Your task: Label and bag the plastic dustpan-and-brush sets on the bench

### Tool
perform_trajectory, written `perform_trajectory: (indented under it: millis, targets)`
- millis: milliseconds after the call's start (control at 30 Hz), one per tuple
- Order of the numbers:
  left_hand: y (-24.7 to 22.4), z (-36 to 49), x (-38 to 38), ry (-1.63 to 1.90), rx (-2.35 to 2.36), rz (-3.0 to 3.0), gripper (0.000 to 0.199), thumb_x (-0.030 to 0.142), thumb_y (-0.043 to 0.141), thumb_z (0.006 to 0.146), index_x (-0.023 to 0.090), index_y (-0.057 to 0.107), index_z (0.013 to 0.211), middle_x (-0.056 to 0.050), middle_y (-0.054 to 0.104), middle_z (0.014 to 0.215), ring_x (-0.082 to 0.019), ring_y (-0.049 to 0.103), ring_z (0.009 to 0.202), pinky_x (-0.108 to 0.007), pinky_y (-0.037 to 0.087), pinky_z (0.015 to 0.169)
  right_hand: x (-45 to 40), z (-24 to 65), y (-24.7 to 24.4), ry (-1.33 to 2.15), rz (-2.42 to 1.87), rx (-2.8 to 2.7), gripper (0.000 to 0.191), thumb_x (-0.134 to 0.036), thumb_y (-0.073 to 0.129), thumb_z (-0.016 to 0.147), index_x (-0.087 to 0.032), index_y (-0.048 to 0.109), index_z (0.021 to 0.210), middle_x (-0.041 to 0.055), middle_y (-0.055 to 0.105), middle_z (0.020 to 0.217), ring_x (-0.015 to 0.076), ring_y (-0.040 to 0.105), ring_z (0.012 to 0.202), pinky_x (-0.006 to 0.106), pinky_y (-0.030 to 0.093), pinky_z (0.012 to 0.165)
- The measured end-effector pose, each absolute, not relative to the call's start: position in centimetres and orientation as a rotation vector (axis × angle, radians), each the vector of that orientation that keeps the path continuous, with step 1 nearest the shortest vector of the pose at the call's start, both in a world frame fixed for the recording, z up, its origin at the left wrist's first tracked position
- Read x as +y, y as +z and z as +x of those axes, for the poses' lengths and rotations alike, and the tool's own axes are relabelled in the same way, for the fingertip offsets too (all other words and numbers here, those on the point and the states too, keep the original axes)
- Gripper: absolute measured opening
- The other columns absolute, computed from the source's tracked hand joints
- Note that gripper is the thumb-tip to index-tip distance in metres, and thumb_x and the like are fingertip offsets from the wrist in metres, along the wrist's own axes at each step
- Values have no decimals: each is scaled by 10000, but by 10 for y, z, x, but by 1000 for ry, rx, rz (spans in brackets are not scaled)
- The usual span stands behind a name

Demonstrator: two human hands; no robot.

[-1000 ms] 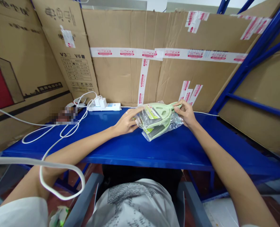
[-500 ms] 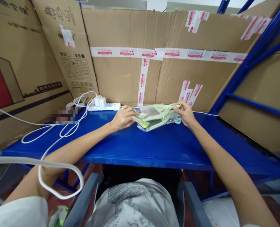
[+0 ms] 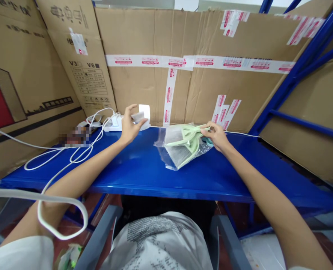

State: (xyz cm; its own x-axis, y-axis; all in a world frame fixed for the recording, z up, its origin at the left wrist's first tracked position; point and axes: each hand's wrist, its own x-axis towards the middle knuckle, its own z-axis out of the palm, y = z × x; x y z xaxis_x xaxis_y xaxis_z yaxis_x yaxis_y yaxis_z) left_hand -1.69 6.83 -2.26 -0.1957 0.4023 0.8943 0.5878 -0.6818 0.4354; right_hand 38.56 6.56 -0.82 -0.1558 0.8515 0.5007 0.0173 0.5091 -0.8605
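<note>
My left hand (image 3: 131, 125) holds a white card or folded paper (image 3: 144, 114) between thumb and fingers, raised in front of the power strip. My right hand (image 3: 215, 135) pinches the handle end of a pale green dustpan-and-brush set (image 3: 191, 137). A clear plastic bag (image 3: 162, 142) covers the set's wide end, its open-looking edge towards the left. The bristles show through the plastic. Something teal (image 3: 208, 141) sits just beneath my right fingers.
A white power strip (image 3: 111, 128) with plugs lies at the back left of the blue table (image 3: 143, 168). White cables (image 3: 90, 150) loop over the left side, one hanging close to the camera. Cardboard walls (image 3: 143, 33) and a blue frame (image 3: 284, 90) surround the table.
My left hand has moved left and up, away from the bag, with the white card. The label and card are gone from the bag, and the green set has tilted.
</note>
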Motion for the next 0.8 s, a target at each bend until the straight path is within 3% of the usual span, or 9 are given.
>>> perform_trajectory:
  millis: [67, 233, 367, 467, 567, 667, 800]
  targets:
    - [-25, -14, 72, -2101, -1224, -1923, 760, 452, 918, 733, 216, 567, 1364, -106, 700, 1261, -238, 717, 959, -360, 585, 815, 63, 378, -14, 880, -764, -1633, 491, -533, 1020, 588, -211, 726, 814, 54, 782, 930, 199, 716, 788, 348, 625, 738]
    - [-28, -9, 72, -2158, -1467, -2123, 488, 510, 898, 687, 166, 669, 948, -88, 759, 959, -298, 729, 923, -402, 585, 818, 62, 362, -31, 936, -760, -1796, 473, -533, 998, 614, -213, 728, 834, 69, 799, 979, 233, 733, 850, 411, 623, 816]
    - [-29, -4, 71, -2195, -1370, -2275, 407, 475, 809, 764, 225, 488, 784, -59, 744, 920, -244, 724, 927, -360, 560, 832, 66, 360, -40, 990, -824, -1872, 499, -529, 1006, 579, -209, 732, 847, 50, 786, 933, 202, 707, 789, 379, 600, 782]
    - [-30, -1, 69, -2155, -1331, -2419, 406, 406, 750, 816, 248, 377, 781, -14, 702, 819, -202, 709, 836, -327, 535, 788, 64, 363, -38, 1074, -838, -1950, 481, -500, 1011, 577, -197, 735, 828, 52, 789, 972, 212, 723, 881, 383, 585, 854]
    - [-32, 0, 65, -1916, -1359, -2448, 306, 318, 727, 803, 239, 432, 811, 16, 646, 764, -177, 650, 738, -301, 484, 730, 59, 367, -31, 1159, -832, -2064, 443, -487, 996, 626, -189, 734, 823, 70, 795, 1024, 230, 733, 970, 396, 575, 911]
    - [-34, 0, 62, -1692, -1363, -2474, 270, 256, 742, 740, 219, 501, 856, -7, 673, 863, -185, 630, 767, -293, 452, 707, 53, 370, -20, 1123, -834, -2223, 437, -510, 968, 682, -189, 755, 888, 71, 798, 1017, 229, 734, 947, 401, 575, 909]
    - [-34, 4, 57, -1437, -1202, -2553, 328, 207, 738, 728, 191, 606, 1028, -53, 676, 1037, -241, 618, 938, -368, 494, 847, 46, 373, -6, 886, -708, -2354, 418, -551, 866, 826, -225, 797, 1078, 95, 775, 1235, 285, 708, 1181, 467, 525, 1086]
